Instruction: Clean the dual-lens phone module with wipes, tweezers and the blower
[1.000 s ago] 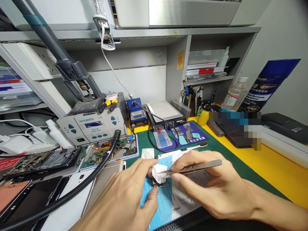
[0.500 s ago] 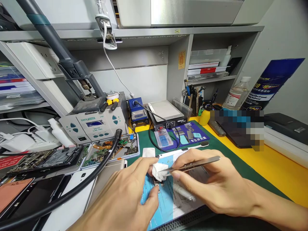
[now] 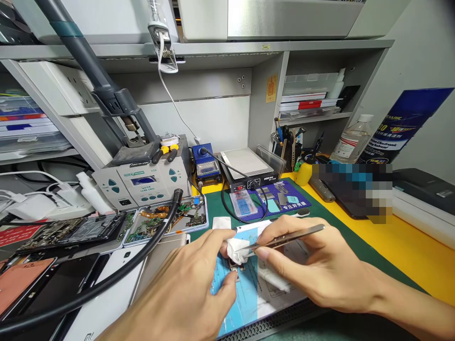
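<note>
Left of the crumpled white tissue (image 3: pixel 237 251) and beyond it lies a parts tray (image 3: pixel 206 215); nearer on that side, the left hand (image 3: pixel 188 279) has its thumb and forefinger spread, forefinger at the tissue's edge, and I cannot tell whether they grip the small dark part (image 3: pixel 233 266) just below the tissue. The tissue sits above a blue-and-white sheet (image 3: pixel 236 310), and to its right the right hand (image 3: pixel 313 265) pinches metal tweezers (image 3: pixel 298 235), tips at the tissue.
</note>
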Demonstrator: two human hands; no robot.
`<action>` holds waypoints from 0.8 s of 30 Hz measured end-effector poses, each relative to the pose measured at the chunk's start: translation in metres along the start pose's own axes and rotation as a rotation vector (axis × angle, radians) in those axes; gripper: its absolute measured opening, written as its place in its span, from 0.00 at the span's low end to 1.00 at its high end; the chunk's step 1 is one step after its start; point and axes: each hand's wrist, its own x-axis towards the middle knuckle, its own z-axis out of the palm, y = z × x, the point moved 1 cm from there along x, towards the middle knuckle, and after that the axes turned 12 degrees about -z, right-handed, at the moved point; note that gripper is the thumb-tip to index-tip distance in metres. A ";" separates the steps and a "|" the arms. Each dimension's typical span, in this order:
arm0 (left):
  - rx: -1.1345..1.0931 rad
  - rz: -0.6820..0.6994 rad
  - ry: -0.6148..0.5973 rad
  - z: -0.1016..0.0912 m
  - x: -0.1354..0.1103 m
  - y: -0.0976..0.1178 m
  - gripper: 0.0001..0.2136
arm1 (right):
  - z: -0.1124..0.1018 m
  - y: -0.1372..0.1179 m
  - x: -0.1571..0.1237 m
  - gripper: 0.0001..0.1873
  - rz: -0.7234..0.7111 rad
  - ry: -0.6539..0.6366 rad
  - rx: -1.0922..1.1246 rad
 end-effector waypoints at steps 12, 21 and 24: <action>0.013 -0.029 -0.035 0.001 -0.001 -0.002 0.19 | -0.014 0.003 0.003 0.12 0.288 0.003 0.139; 0.012 -0.035 -0.022 -0.002 0.001 0.002 0.18 | -0.017 0.013 0.001 0.10 0.511 -0.067 0.435; 0.013 -0.019 -0.023 -0.002 0.001 0.000 0.18 | -0.013 0.013 0.000 0.11 0.536 -0.077 0.455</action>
